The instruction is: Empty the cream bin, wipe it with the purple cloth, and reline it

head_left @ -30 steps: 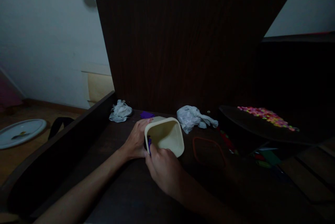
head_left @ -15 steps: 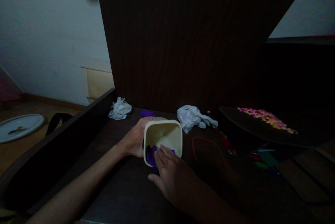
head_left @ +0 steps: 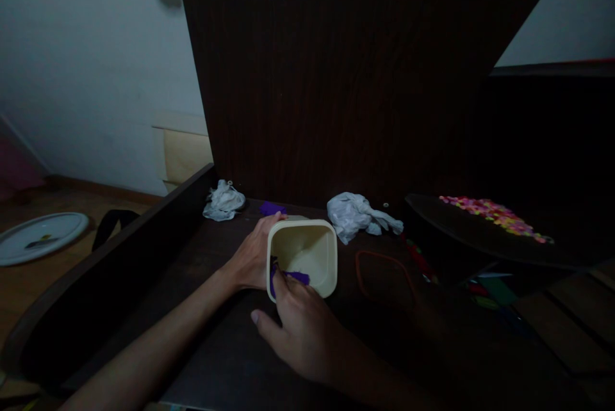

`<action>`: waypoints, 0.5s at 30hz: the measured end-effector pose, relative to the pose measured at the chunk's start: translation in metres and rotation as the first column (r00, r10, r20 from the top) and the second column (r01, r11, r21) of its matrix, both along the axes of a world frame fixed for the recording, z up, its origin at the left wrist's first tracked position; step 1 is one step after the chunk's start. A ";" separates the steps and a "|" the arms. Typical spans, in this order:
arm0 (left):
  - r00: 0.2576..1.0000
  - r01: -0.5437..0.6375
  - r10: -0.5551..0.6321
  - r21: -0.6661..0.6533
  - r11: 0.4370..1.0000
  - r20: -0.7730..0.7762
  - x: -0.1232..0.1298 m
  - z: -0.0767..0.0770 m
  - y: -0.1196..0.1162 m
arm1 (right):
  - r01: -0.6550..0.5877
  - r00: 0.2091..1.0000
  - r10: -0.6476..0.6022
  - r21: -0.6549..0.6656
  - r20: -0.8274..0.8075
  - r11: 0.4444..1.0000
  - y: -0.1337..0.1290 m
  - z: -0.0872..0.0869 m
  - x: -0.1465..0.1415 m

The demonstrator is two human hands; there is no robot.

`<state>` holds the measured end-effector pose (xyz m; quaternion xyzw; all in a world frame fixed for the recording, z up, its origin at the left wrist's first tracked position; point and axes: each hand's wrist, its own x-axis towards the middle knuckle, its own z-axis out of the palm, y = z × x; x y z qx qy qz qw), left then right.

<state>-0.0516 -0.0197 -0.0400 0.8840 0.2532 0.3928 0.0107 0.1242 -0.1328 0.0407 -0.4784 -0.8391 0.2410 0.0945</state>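
Note:
A cream square container (head_left: 319, 254) is tilted with its opening toward me, above the dark wooden surface. My left hand (head_left: 253, 254) grips its left side from outside. The fingers of my right hand (head_left: 305, 324) reach into the opening and press a purple cloth (head_left: 298, 277) against the lower left inside wall; the thumb is spread apart outside the rim. Another purple piece (head_left: 272, 208) lies behind the container. To the right rests an orange-brown rectangular ring (head_left: 385, 257), faint in the dim light.
Crumpled whitish plastic bags lie at the back left (head_left: 224, 201) and back centre (head_left: 353, 214). At the right, a dark bag (head_left: 432, 225) carries a pink and yellow beaded band (head_left: 500, 216). A raised wooden edge (head_left: 144, 232) borders the left side, and a tall dark panel (head_left: 327, 78) stands behind.
My right hand has moved left inside the container, shifting the purple cloth toward the left wall. My left hand keeps its hold. The whole view has shifted slightly.

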 end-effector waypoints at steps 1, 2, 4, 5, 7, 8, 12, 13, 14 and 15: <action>1.000 -0.002 0.002 0.007 1.000 0.012 0.001 -0.001 0.000 | 0.008 1.000 -0.008 -0.004 0.000 1.000 0.000 0.000 0.000; 1.000 0.004 -0.004 0.017 1.000 0.026 0.002 -0.002 0.000 | 0.006 1.000 -0.006 -0.003 -0.001 1.000 -0.001 0.000 0.000; 0.998 0.027 -0.029 0.030 0.999 0.052 0.002 -0.003 0.001 | -0.028 1.000 0.028 0.021 0.002 0.999 -0.002 -0.002 0.002; 0.997 0.044 -0.046 0.036 0.998 0.057 0.002 -0.003 0.002 | -0.057 0.998 0.057 0.033 0.012 0.998 -0.002 -0.003 0.004; 0.995 0.085 -0.087 0.049 0.995 0.055 0.001 -0.004 0.004 | -0.120 0.992 0.117 0.050 0.049 0.992 -0.004 -0.005 0.009; 0.993 0.102 -0.105 0.051 0.993 0.052 0.001 -0.005 0.005 | -0.146 0.987 0.141 0.058 0.073 0.988 -0.005 -0.007 0.012; 0.988 0.143 -0.145 0.034 0.989 0.061 -0.001 -0.004 0.008 | -0.068 0.961 0.035 0.114 0.275 0.991 -0.011 -0.020 0.020; 0.988 0.138 -0.139 0.029 0.990 0.060 -0.001 -0.004 0.008 | -0.026 0.940 -0.027 0.150 0.340 0.988 -0.013 -0.024 0.021; 0.990 0.131 -0.132 0.024 0.991 0.056 -0.001 -0.004 0.008 | 0.000 0.916 -0.078 0.193 0.395 0.981 -0.015 -0.026 0.021; 0.991 0.124 -0.125 0.021 0.992 0.051 -0.001 -0.003 0.007 | 0.005 0.893 -0.110 0.236 0.436 0.972 -0.016 -0.028 0.021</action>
